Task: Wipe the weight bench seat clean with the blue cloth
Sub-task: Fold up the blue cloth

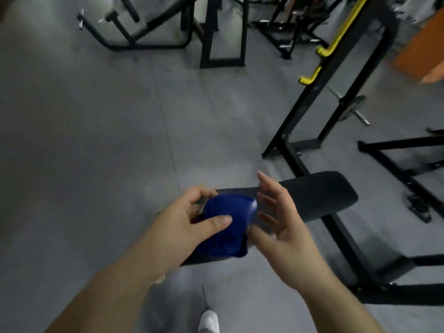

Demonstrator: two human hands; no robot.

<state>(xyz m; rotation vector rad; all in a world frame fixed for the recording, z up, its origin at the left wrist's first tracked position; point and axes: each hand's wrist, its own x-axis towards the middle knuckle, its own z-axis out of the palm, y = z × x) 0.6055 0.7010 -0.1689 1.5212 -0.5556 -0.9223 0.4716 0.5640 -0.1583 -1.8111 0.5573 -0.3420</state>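
Head view: the left hand [182, 227] grips the blue cloth [225, 229], thumb pressed across the top and fingers curled round its far side. The cloth is bunched into a loose wad, held over the near part of the black bench seat [319, 193]; whether it touches the pad I cannot tell. The right hand [283, 227] is open just beside the cloth, fingers straight, palm turned toward it, holding nothing.

I judge the cloth to be light, soft and limp. It will take any shape and cannot break, but a wad cleans only a narrow strip. It would work better spread flat under the palm, or gripped by a fold so a broad face meets the pad. The seat looks padded and smooth, so the cloth should slide easily under firm, even pressure.

Counted: one blue cloth, two hands and one bench, whose pad shows in a far part and a near part under the cloth. One white shoe [209, 320] stands on the grey floor [96, 140]. One black rack [336, 97] beyond the bench carries two yellow hooks [329, 48], with one weight plate [352, 108] near it. More black frames stand farther off, too blurred to count.
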